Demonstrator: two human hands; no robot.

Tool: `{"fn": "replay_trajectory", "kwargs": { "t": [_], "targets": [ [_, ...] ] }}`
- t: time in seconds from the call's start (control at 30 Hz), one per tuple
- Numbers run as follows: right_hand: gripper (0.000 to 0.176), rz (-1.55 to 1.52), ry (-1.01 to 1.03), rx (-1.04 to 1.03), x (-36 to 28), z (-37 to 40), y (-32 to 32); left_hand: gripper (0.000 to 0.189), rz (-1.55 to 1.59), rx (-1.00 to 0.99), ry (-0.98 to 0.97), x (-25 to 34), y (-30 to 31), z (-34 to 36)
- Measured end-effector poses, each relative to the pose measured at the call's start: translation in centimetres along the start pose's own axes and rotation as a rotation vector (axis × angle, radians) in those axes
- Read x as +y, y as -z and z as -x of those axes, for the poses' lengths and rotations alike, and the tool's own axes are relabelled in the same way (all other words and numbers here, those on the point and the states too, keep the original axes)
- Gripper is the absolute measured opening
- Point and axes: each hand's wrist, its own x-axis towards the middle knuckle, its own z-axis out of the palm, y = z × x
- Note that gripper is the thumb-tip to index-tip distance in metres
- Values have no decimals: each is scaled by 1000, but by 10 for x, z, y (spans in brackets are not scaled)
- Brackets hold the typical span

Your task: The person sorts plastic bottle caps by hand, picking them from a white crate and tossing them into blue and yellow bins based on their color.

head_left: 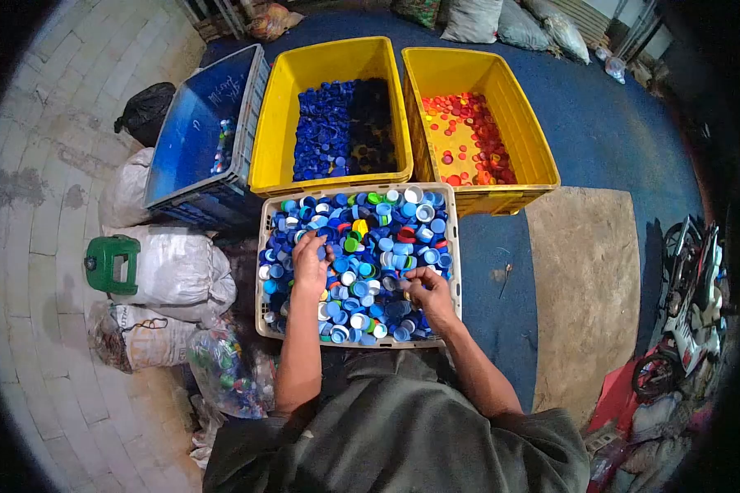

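Note:
A shallow white crate (pixel 264 329) in front of me is heaped with plastic bottle caps (pixel 358 287), mostly blue and light blue, with some white, green, red and yellow ones. Over the left part of the heap, my left hand (pixel 311 261) has its fingers curled round a blue bottle cap (pixel 324 233). My right hand (pixel 428 297) is low over the right side of the pile, thumb and fingers drawn together. Whatever those fingertips hold blends in with the caps around them.
Beyond the crate stand a yellow bin (pixel 263 156) with dark blue caps, another yellow bin (pixel 543 164) with red and orange caps, and a blue bin (pixel 185 140). Filled sacks (pixel 177 267) and a green plastic piece (pixel 123 279) lie left. A motorcycle (pixel 686 320) stands right.

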Motion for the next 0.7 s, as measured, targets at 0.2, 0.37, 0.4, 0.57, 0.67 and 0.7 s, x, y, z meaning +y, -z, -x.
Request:
{"fn": "replay_trajectory", "kwargs": {
  "t": [0.2,0.37,0.4,0.57,0.67,0.7],
  "targets": [
    [27,795,237,-40,9,-3,-6,18,263,-99,81,-2,15,16],
    [33,1099,505,-113,6,0,-17,18,312,-89,91,-6,14,29],
    [37,1176,525,-114,7,0,-20,17,325,-97,102,-7,15,29],
    [46,1371,381,-99,5,-3,-30,22,376,-111,114,-12,20,31],
    [44,1404,398,-102,8,-7,-29,23,392,-104,123,-11,17,33],
    [43,1417,401,-99,8,-7,-28,23,402,-101,131,-10,14,35]
  ]
}}
